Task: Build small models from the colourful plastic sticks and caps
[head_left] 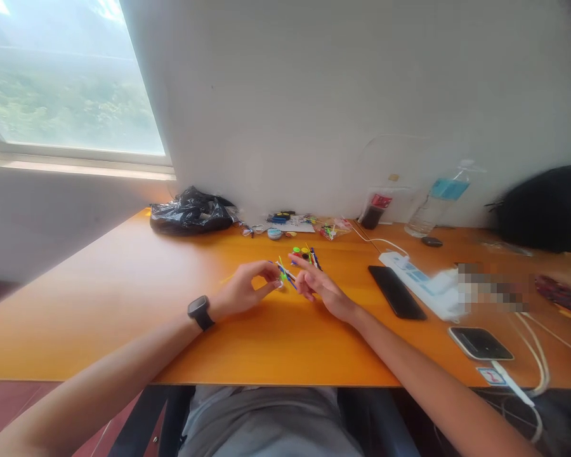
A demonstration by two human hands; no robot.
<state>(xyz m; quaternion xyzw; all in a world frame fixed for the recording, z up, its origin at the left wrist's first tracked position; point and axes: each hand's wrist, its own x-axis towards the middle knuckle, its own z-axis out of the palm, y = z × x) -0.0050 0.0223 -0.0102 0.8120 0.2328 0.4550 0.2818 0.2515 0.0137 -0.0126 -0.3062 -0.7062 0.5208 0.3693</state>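
In the head view, my left hand (252,287) is over the middle of the table, with a watch on its wrist. Its thumb and fingertips close on a small toy assembly of coloured plastic sticks (284,274), with green, blue, white and yellow parts. My right hand (318,287) is just right of the assembly. Its index finger points out to the left while the other fingers bend loosely, and I see nothing held in it. Just beyond my hands lie more small colourful plastic parts (305,254), in red, green, yellow and blue.
A black plastic bag (193,212) lies at the back left of the wooden table (99,304). Small parts and a paper sheet (301,223) line the wall. To the right are a dark phone (396,292), a white power strip (416,282), a white-edged device (480,343), cables and bottles (438,203).
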